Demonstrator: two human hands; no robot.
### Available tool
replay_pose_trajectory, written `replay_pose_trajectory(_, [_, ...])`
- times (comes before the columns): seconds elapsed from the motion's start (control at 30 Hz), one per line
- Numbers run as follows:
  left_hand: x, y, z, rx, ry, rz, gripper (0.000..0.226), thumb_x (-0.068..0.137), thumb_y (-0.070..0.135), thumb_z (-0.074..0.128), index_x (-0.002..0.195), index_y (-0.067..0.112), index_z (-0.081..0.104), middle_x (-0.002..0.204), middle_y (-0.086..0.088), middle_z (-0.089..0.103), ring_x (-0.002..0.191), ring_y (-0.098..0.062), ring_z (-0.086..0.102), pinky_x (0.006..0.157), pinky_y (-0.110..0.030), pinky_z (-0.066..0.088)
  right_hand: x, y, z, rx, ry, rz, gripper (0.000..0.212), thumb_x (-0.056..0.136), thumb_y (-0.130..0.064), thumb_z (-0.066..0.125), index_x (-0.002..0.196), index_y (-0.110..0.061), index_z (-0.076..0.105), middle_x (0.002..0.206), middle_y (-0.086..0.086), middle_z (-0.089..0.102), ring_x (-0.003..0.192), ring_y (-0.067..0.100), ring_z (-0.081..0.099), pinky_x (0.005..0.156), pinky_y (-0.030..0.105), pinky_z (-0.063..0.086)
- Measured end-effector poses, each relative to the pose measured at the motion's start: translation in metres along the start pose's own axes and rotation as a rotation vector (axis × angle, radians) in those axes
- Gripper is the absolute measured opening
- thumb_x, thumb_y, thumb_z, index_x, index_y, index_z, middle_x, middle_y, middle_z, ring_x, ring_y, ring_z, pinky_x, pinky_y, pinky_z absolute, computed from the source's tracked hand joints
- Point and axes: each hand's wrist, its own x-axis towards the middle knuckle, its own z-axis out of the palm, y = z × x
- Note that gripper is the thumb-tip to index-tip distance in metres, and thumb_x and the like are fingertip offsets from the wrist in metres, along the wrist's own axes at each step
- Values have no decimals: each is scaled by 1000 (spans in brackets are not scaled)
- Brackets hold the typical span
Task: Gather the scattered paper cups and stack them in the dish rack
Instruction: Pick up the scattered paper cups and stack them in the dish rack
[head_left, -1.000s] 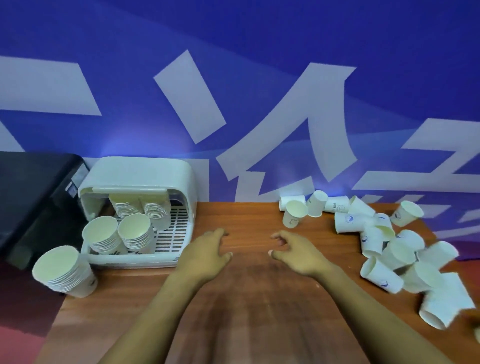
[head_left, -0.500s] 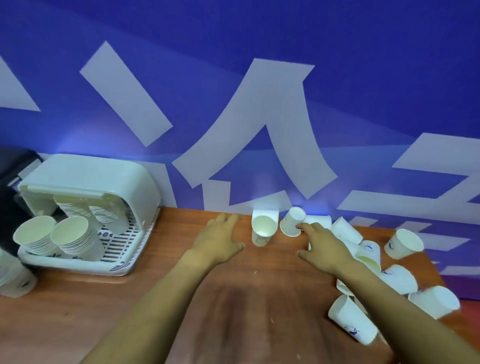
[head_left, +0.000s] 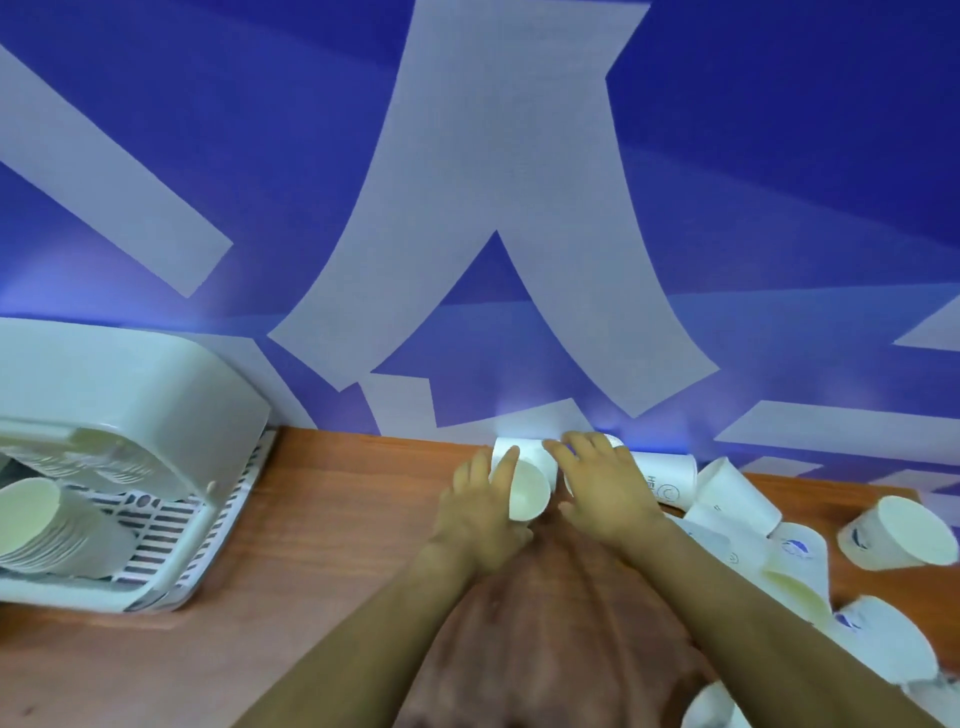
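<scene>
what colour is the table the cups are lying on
Reddish-brown wood grain table, seen in the head view.
</scene>
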Motion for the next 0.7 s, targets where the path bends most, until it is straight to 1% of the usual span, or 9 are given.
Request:
replay_pose_trajectory(0.13, [15,-5,20,-17,45,-13,86,86,47,56,152,26,5,156,-2,15,137,-26,23,110,-36,29,20,2,27,-4,23,13,68,83,-35,55,144,-24,26,145,-1,34,132,23,32,103,38,30])
replay_pose_trajectory(0.2, [18,-8,27,-46,54,-16,81,88,46,53,152,25,7,155,0,17,137,-25,25,109,-36,32,26,3,36,-14,43,27,68,82,-39,58,143,-21,33,141,0,41,129,24,37,100,39,32])
replay_pose_trajectory(0.27, [21,-13,30,-66,62,-12,79,89,46,52,152,25,10,152,1,23,133,-24,29,107,-36,33,31,2,42,-28,70,42,65,75,-38,67,134,-19,47,129,2,54,119,25,48,92,40,40])
replay_pose_trajectory(0.33, [24,-17,32,-84,74,-7,78,89,47,53,151,25,13,148,2,29,129,-23,33,106,-35,33,36,3,48,-63,126,59,58,66,-34,74,120,-18,60,112,2,63,104,26,57,81,40,46])
replay_pose_trajectory(0.37, [24,-17,31,-87,82,-4,77,88,46,54,151,25,15,146,3,31,128,-23,35,106,-34,33,38,4,50,-91,151,61,54,64,-33,75,115,-19,62,107,1,65,99,25,58,79,40,46])
replay_pose_trajectory(0.47, [24,-17,33,-130,106,11,75,85,43,58,148,21,24,142,2,36,126,-23,37,104,-33,35,40,5,51,-149,190,51,48,61,-34,76,105,-20,64,98,1,63,93,25,57,81,42,43])
replay_pose_trajectory(0.57, [19,-16,28,-169,126,9,71,81,42,62,140,18,32,132,4,42,119,-22,42,97,-32,38,35,2,42,-135,133,50,45,68,-37,69,109,-21,61,103,1,59,98,25,53,87,41,36])
replay_pose_trajectory(0.67, [7,-19,11,-205,128,7,58,79,29,66,128,16,38,119,2,44,108,-22,45,85,-27,33,22,-3,27,-72,85,34,51,76,-38,58,124,-22,49,120,2,50,110,26,47,92,40,34])
replay_pose_trajectory(0.7, [1,-21,4,-188,131,5,58,78,26,66,127,15,37,117,1,43,107,-23,44,84,-27,31,17,-5,21,-54,77,35,54,76,-38,56,127,-22,47,122,2,47,111,26,46,93,39,34])
